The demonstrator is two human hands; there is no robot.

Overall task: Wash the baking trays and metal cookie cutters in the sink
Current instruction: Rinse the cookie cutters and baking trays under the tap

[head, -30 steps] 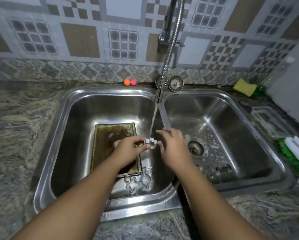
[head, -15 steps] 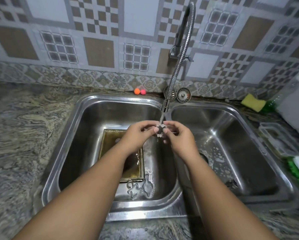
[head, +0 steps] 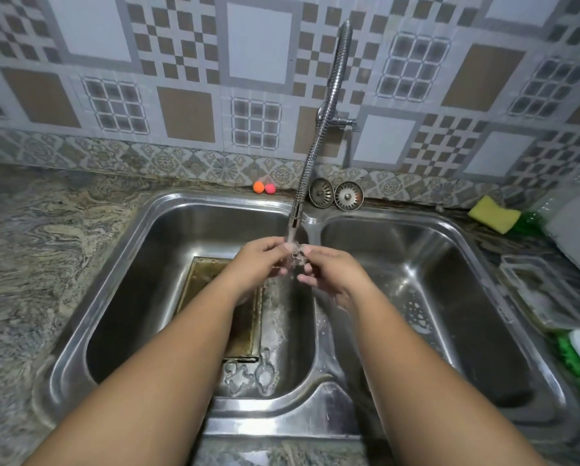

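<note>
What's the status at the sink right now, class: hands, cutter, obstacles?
Left hand and right hand pinch one small cookie cutter under the running tap. Baking tray and two cutters wait in left basin. Nothing blocking.

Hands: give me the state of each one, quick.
Left hand: closed on the small cookie cutter under the running water.
Right hand: pinching the same cutter.

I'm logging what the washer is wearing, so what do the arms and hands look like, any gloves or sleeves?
Both forearms are bare as far as the frame shows, no sleeves visible. The left hand and right hand have no gloves; no rings, watch or bracelets are visible.
</note>
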